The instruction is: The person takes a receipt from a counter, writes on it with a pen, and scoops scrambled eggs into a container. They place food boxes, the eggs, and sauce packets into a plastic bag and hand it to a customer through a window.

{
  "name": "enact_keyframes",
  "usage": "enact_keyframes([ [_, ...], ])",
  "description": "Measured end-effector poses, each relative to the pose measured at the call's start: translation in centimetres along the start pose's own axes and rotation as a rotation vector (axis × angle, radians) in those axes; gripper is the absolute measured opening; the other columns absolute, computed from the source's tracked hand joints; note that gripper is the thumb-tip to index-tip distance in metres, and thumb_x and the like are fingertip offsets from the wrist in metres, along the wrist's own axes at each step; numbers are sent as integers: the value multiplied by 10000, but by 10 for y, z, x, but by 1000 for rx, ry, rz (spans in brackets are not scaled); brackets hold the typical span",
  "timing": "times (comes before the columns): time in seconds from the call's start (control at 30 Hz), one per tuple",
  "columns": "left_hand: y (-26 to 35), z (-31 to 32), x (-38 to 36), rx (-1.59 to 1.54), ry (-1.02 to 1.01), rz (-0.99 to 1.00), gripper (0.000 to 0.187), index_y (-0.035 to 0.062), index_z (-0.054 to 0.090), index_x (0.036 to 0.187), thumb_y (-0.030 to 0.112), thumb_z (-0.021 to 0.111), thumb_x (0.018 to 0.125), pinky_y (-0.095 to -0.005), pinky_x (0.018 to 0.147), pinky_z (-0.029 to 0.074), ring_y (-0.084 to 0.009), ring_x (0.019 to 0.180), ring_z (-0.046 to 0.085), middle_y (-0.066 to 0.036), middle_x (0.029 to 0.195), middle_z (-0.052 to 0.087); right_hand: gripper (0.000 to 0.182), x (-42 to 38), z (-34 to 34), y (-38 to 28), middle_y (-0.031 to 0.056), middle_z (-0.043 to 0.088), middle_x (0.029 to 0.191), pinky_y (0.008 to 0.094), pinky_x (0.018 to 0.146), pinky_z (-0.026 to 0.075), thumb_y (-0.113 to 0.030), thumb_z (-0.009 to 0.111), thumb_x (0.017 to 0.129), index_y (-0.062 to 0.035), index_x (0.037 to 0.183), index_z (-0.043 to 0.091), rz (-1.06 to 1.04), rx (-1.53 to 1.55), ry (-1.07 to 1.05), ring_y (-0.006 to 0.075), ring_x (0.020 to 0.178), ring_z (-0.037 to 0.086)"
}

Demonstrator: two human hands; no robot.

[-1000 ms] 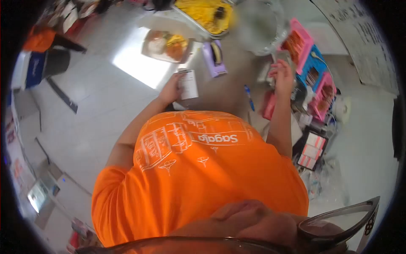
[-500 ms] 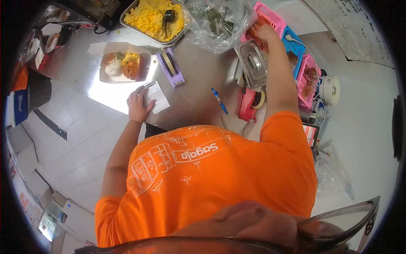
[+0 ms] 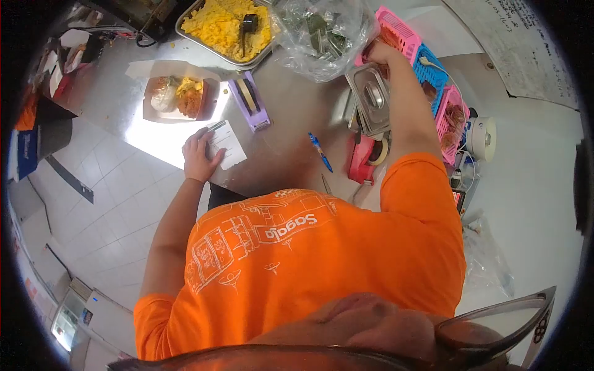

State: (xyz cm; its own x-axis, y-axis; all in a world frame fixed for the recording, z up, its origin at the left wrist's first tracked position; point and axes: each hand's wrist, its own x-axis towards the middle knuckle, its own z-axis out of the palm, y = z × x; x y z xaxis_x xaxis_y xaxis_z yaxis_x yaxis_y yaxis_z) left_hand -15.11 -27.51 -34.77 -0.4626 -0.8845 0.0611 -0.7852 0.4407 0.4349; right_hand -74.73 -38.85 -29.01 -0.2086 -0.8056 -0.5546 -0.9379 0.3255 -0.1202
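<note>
Left hand, fingers flat, pinning white paper slip to steel counter. Right hand reaching into pink plastic basket — finger state cannot be told. Step judged: fetching an item — next calls for a grasp.

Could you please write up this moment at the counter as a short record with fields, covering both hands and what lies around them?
left hand: left hand rests on a white paper slip at the counter's near edge
right hand: right hand reaches to the pink basket; what it grips is hidden
between the hands: purple tape dispenser, blue pen, lidded steel container
food: open box of food; tray of yellow rice
also: clear plastic bag
</note>
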Motion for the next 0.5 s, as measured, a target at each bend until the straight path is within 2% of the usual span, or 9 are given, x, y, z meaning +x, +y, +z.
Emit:
enact_keyframes([
  [0.07,-1,-2,0,-7,-10,8,561,127,546,1217,347,734,737,-459,1028,329,-311,1224,444,-74,1322,505,307,-15,-17,-4,160,705,890,397,699,526,-120,629,772,-28,1058,694,-31,-29,53,287,839,681],
  [0.13,0,-6,0,-24,-22,28,572,125,536,1233,334,725,735,-464,1027,327,-316,1221,445,-75,1322,503,293,-16,-36,32,132,697,860,369,669,516,-131,621,802,-14,1062,687,17,-35,95,251,784,668],
  [0.2,2,-13,2,-38,-41,63,591,123,524,1255,324,715,733,-470,1025,325,-317,1221,444,-77,1325,500,212,-54,-51,39,-16,581,749,256,491,358,-207,622,865,-46,987,686,86,480,234,82,585,485],
  [0.27,1,-16,2,-74,-92,89,632,118,502,1298,320,705,735,-480,1043,310,-317,1238,433,-80,1335,492,228,-91,-62,35,-47,512,713,227,476,298,-234,628,892,-42,1003,678,70,869,230,34,577,423],
  [0.33,-7,-10,2,-119,-103,178,638,110,492,1314,307,697,742,-494,1055,301,-325,1252,429,-103,1347,485,254,-117,-67,28,-3,614,808,256,591,421,-201,631,887,-35,1076,663,-152,1133,-15,91,676,537],
  [0.4,-21,-9,1,-122,-119,265,644,103,485,1327,305,693,752,-498,1066,299,-324,1263,428,-118,1352,482,275,-145,-52,-34,23,667,884,264,668,486,-183,634,888,-26,1113,652,-329,1190,-120,116,762,604],
  [0.47,-33,-15,8,-123,-161,394,651,98,481,1337,316,692,762,-492,1071,305,-319,1263,436,-125,1350,482,273,-186,-12,-153,30,673,941,250,707,492,-180,636,895,-16,1113,645,-430,1070,-33,106,833,622],
  [0.5,-40,-20,17,-148,-183,482,655,96,478,1343,322,691,766,-488,1072,308,-318,1260,441,-129,1349,482,289,-184,17,-192,43,669,1013,242,758,494,-195,655,890,-17,1117,641,-427,1010,5,107,925,629],
])
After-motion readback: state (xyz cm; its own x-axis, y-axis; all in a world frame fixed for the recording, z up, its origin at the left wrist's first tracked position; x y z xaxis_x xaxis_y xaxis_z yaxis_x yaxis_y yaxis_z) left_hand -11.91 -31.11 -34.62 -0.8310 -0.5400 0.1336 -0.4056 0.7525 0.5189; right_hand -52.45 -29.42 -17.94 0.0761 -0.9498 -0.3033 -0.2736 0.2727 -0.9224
